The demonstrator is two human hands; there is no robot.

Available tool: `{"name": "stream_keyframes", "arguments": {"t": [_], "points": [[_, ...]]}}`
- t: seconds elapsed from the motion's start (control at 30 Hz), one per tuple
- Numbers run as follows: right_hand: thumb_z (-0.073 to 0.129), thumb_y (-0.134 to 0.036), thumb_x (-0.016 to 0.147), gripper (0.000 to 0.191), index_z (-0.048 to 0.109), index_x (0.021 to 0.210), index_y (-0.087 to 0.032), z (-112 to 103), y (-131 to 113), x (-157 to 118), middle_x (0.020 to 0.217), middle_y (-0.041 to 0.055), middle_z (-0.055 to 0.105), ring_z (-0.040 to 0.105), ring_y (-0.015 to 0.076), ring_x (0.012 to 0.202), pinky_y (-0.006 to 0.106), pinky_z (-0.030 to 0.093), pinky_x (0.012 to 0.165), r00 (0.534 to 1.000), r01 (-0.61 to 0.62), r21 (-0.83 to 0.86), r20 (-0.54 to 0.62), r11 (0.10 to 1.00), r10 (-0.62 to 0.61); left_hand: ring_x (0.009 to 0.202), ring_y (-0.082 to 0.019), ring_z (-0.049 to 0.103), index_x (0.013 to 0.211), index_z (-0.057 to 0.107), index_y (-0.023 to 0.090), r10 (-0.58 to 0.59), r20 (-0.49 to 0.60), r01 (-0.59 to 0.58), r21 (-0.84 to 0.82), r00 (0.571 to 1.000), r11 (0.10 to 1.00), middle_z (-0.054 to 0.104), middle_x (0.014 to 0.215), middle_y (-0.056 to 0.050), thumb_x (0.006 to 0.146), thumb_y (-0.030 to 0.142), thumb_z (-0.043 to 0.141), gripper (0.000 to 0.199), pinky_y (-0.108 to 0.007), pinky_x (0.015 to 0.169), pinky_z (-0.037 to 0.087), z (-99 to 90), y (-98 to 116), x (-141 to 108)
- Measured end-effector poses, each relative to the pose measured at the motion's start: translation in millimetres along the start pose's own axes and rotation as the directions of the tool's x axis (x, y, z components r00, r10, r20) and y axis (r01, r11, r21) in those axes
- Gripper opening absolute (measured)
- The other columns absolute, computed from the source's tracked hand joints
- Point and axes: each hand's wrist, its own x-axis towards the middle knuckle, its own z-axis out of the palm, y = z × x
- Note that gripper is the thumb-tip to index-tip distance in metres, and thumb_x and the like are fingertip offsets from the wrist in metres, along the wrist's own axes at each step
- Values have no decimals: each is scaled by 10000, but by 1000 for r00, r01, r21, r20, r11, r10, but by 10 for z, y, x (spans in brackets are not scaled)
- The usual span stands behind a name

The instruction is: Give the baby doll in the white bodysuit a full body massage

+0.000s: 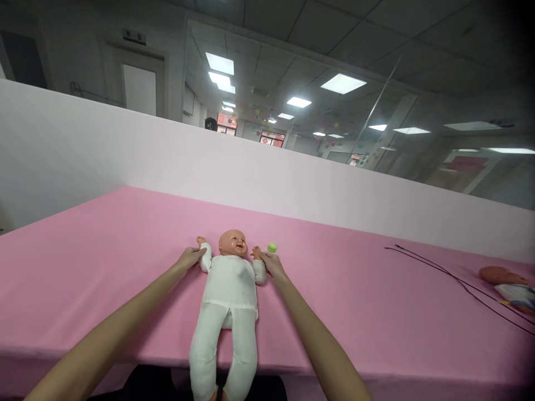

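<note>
A baby doll (232, 281) in a white cloth top and white trousers lies face up on the pink table cover (125, 239), its feet over the front edge. Both doll arms are raised beside its head. My left hand (191, 259) has its fingers closed on the doll's arm at the left. On the other side, my right hand (271, 263) grips the doll's other arm near its small hand. Just beyond my right hand sits a small green round object (272, 247).
A second doll (512, 287) lies at the far right, blurred. Thin dark cords (449, 273) run across the cover towards it. Behind the table stands a low white partition (251, 172), with a room and ceiling lights beyond.
</note>
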Motion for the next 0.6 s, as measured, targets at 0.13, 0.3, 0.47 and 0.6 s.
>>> {"name": "stream_keyframes", "arguments": {"t": [0.13,0.3,0.47,0.6], "points": [[801,-526,748,508,780,1114,-174,-305,-23,-105,950,79,798,628,158,683,246,442,562,999,37,29,-28,999,-37,737,-203,689,1346,560,182,41,-154,-51,-61,987,997,720,981,-82,744,474,836,724,-301,622,555,-197,-10,-43],[872,-523,679,431,699,889,-190,-775,167,-235,589,-41,593,464,106,497,232,371,482,979,-30,87,-199,996,47,989,-243,711,1533,440,197,109,-358,-97,51,927,994,683,1203,-120,805,482,768,848,-302,724,590,-567,-152,-176],[882,-602,626,506,570,695,-209,-979,486,-339,510,-59,504,414,92,442,228,314,430,962,-120,50,-241,992,128,1074,-328,698,1195,704,166,230,-301,-73,453,925,889,748,1146,-134,866,615,642,560,-381,853,535,-772,-253,-355],[807,-667,671,514,629,792,-201,-1003,644,-366,515,-55,511,438,126,452,261,338,456,955,-116,-107,-284,987,82,1014,-365,677,986,769,211,280,-249,-10,731,927,682,775,972,-124,956,605,485,487,-436,867,476,-751,-210,-455]]}}
